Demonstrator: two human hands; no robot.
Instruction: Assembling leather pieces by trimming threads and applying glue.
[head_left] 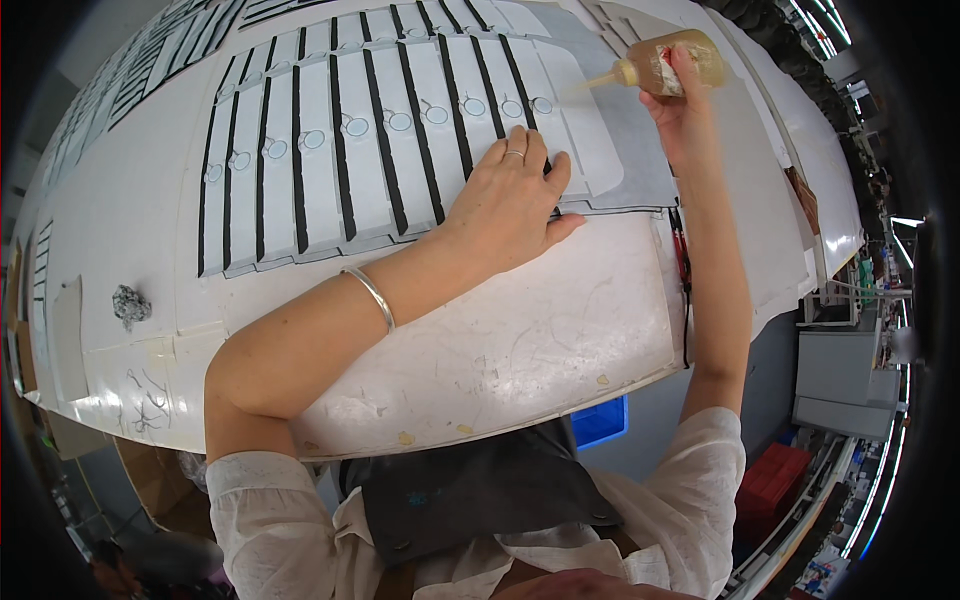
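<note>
My right hand (686,125) grips a squeeze bottle (706,62) of amber liquid. The bottle lies tilted on its side in the air, its thin nozzle aimed left at the rightmost white piece (578,140). My left hand (505,205) rests palm down, fingers spread, on the near end of a row of overlapping white pieces (318,185). Black bands run between these pieces, and each one bears a small round outline with a tail. A ring is on one left finger, and a bracelet circles the wrist.
More black-and-white strips (160,65) lie at the far left. On the white table (480,340) sit a crumpled silvery wad (130,306) at left and a red-handled tool (681,250) by my right forearm. Below the table edge are a blue bin (600,422) and a red crate (773,482).
</note>
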